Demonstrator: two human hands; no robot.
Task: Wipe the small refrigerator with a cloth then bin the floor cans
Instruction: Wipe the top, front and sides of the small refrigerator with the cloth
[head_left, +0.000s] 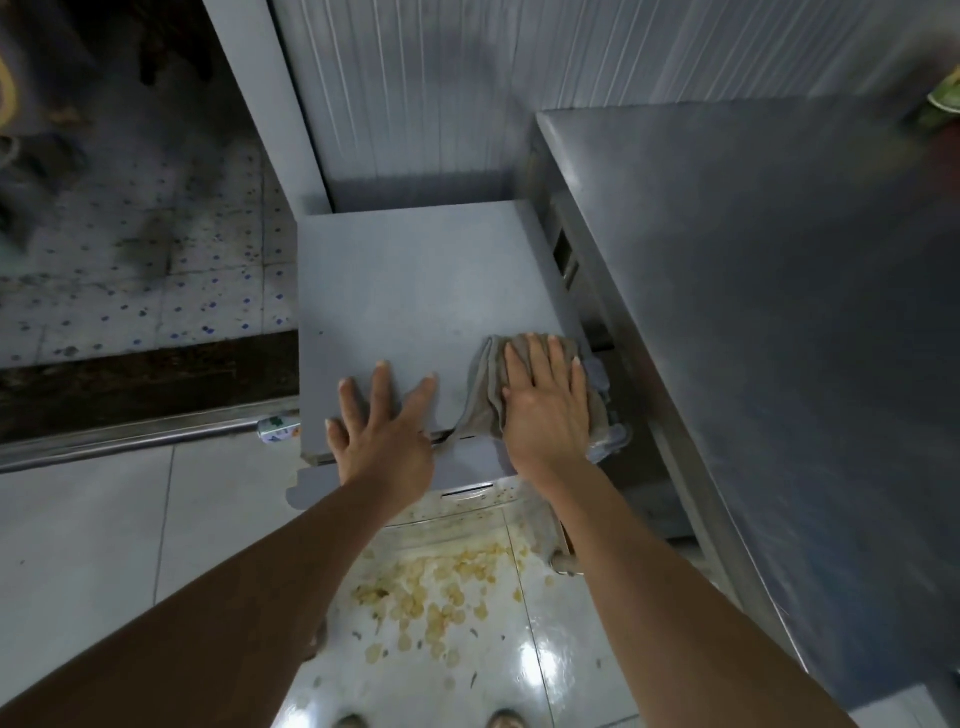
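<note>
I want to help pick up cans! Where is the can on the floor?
In the head view, the can lies on the floor at the left of the small refrigerator, against the metal door rail, just left of the left hand.

No readable text; print on floor can illegible

Mid-frame, the right hand presses a grey cloth flat on the small refrigerator top; the left hand rests spread beside it. Left of the fridge lies what looks like a can on the floor.
</note>
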